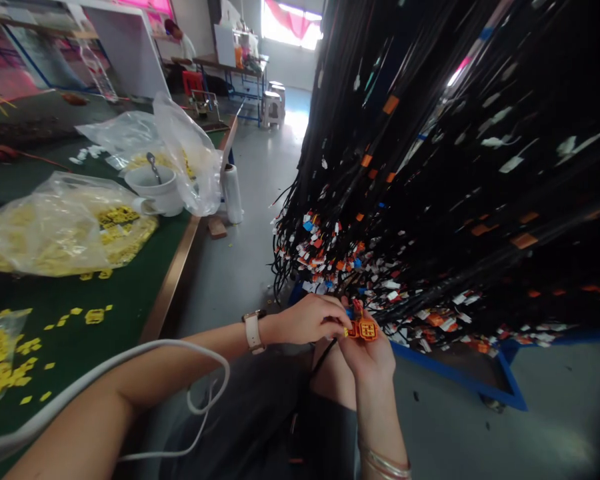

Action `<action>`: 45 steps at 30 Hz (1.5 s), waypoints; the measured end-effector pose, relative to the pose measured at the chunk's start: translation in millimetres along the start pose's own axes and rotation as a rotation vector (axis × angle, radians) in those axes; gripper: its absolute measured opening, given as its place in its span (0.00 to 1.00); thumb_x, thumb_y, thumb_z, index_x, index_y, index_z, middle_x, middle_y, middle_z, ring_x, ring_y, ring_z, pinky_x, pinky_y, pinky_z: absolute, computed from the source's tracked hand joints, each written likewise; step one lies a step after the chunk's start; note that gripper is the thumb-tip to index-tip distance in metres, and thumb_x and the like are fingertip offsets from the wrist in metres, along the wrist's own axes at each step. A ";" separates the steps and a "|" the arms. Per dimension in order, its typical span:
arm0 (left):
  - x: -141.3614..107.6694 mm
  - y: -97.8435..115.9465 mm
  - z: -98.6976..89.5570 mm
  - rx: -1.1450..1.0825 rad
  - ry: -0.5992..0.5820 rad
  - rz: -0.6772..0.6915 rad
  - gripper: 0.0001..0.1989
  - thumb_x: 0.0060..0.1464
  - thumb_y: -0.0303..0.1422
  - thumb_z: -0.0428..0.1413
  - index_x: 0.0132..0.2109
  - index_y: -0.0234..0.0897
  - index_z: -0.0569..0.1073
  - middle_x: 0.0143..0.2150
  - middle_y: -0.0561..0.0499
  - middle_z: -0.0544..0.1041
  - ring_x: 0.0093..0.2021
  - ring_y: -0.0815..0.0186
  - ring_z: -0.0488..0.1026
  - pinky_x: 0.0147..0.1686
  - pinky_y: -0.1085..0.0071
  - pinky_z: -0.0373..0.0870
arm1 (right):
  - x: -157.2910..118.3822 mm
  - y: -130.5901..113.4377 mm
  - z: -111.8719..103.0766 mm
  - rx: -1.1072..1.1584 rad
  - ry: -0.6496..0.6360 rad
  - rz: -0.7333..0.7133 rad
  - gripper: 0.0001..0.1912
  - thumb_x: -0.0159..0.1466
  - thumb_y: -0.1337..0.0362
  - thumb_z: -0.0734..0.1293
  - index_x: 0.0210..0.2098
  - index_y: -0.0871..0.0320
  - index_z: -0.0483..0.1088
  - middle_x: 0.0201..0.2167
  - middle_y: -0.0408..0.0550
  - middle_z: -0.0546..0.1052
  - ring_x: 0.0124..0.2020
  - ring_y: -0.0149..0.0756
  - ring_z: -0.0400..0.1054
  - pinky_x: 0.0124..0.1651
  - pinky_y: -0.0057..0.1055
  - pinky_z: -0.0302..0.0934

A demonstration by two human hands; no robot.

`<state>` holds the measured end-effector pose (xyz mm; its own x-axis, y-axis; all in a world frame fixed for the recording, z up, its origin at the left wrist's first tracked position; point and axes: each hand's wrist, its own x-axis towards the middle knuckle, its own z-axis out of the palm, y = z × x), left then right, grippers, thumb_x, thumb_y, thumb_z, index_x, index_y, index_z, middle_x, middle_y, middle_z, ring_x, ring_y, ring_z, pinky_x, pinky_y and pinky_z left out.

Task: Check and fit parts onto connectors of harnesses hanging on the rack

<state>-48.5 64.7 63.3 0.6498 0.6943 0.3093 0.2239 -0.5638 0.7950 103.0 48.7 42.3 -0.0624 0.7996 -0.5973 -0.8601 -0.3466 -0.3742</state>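
Note:
My left hand (pixel 307 319), with a watch on the wrist, reaches in from the left. Its thumb and fingers pinch at the left end of an orange connector, where a small yellow piece shows. The orange connector (pixel 367 330) lies across the fingers of my right hand (pixel 367 360), which is turned palm up and curled round it. Blue and red bits show beside the connector, partly hidden by the fingers. Just beyond both hands hangs a thick mass of black cables (pixel 360 200) with white, orange and blue ends.
On the left, a green table (pixel 145 287) bears bags of yellow parts (pixel 65 227), loose yellow pieces and a white mug (pixel 160 190). A blue cart frame (pixel 460 373) stands under the cables. A white cord (pixel 145 350) crosses my left arm. Another person sits far back.

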 end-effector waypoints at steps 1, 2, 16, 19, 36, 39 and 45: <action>-0.1 -0.3 -0.4 -0.006 0.016 0.012 0.08 0.56 0.28 0.53 0.39 0.35 0.76 0.39 0.48 0.76 0.40 0.68 0.72 0.44 0.72 0.66 | 0.6 1.5 1.6 0.002 -0.009 0.000 0.11 0.62 0.68 0.57 0.34 0.57 0.72 0.33 0.46 0.78 0.32 0.31 0.71 0.31 0.28 0.65; -0.2 -0.9 -0.8 -0.012 0.032 0.018 0.08 0.56 0.27 0.52 0.39 0.35 0.76 0.39 0.48 0.76 0.40 0.68 0.72 0.45 0.72 0.66 | 0.9 2.8 3.1 0.001 -0.021 -0.003 0.11 0.62 0.68 0.57 0.34 0.57 0.72 0.33 0.46 0.77 0.31 0.30 0.70 0.29 0.26 0.64; -0.3 0.3 -13.4 -0.056 0.220 -0.030 0.03 0.51 0.29 0.58 0.33 0.34 0.75 0.34 0.50 0.74 0.38 0.69 0.70 0.41 0.73 0.66 | -4.3 14.4 31.0 0.059 -0.140 0.013 0.11 0.62 0.71 0.58 0.31 0.60 0.72 0.29 0.46 0.76 0.30 0.29 0.70 0.22 0.20 0.60; -1.4 0.2 -14.2 -0.043 0.238 -0.110 0.08 0.49 0.34 0.60 0.37 0.35 0.75 0.37 0.50 0.72 0.37 0.68 0.69 0.39 0.72 0.67 | -7.3 15.1 31.9 0.040 -0.150 -0.019 0.11 0.62 0.71 0.58 0.32 0.59 0.72 0.30 0.45 0.76 0.31 0.29 0.70 0.25 0.22 0.63; -14.1 -17.4 -6.2 -0.018 0.033 -0.174 0.17 0.44 0.41 0.63 0.41 0.38 0.77 0.44 0.46 0.67 0.46 0.62 0.65 0.49 0.65 0.63 | -17.4 35.7 26.0 -0.045 -0.049 -0.100 0.15 0.58 0.67 0.61 0.45 0.54 0.70 0.36 0.46 0.77 0.33 0.32 0.71 0.33 0.29 0.66; -15.8 -13.6 -1.8 0.002 0.103 -0.194 0.18 0.39 0.40 0.66 0.38 0.37 0.77 0.45 0.45 0.65 0.48 0.60 0.64 0.51 0.62 0.62 | -18.5 41.0 28.5 -0.050 -0.010 -0.148 0.16 0.58 0.67 0.61 0.46 0.55 0.70 0.37 0.47 0.77 0.34 0.33 0.71 0.37 0.31 0.67; -13.8 -4.6 -10.3 0.050 0.135 -0.141 0.15 0.45 0.42 0.62 0.39 0.39 0.77 0.47 0.45 0.64 0.52 0.58 0.61 0.54 0.59 0.58 | -21.7 30.1 35.7 -0.049 -0.066 -0.107 0.15 0.58 0.69 0.60 0.43 0.56 0.71 0.35 0.48 0.77 0.34 0.34 0.72 0.36 0.31 0.67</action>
<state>-66.0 62.3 60.8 0.5072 0.8195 0.2667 0.3438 -0.4761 0.8094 60.4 38.4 69.4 -0.0063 0.8634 -0.5045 -0.8377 -0.2800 -0.4688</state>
